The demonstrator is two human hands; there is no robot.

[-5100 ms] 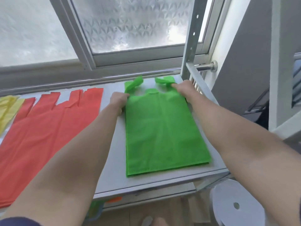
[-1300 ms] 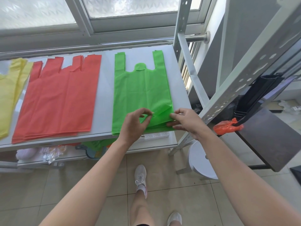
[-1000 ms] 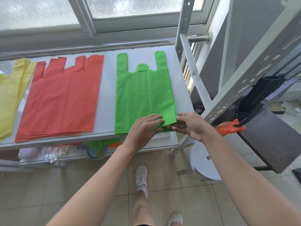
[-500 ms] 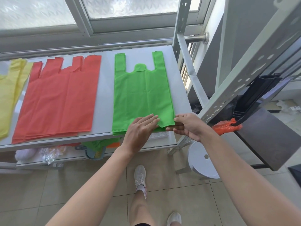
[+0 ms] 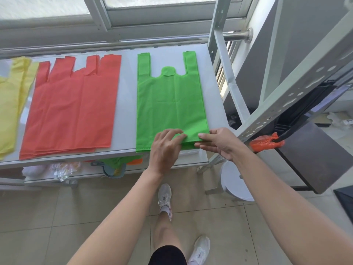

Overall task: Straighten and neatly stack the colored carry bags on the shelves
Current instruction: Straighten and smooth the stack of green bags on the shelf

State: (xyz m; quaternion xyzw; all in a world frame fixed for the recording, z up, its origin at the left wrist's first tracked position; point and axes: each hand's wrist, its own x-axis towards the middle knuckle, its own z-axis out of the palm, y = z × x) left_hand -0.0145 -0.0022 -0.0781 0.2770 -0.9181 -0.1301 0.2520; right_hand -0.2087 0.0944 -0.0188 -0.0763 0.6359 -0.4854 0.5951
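Head view: green carry bags (image 5: 170,104) lie flat at the right end of the white shelf (image 5: 125,104), red bags (image 5: 72,108) and yellow bags (image 5: 11,104) to their left. Left hand (image 5: 167,148) presses near-straight fingers on the green stack's near edge; right hand (image 5: 219,143) pinches its near right corner.

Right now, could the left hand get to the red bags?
Probably yes: the left hand rests on the green bags, and only bare shelf lies between it and the red bags.

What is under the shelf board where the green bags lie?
A blue dustpan, green fabric, something orange and clear packets show on a lower level. The shelf board covers everything farther back.
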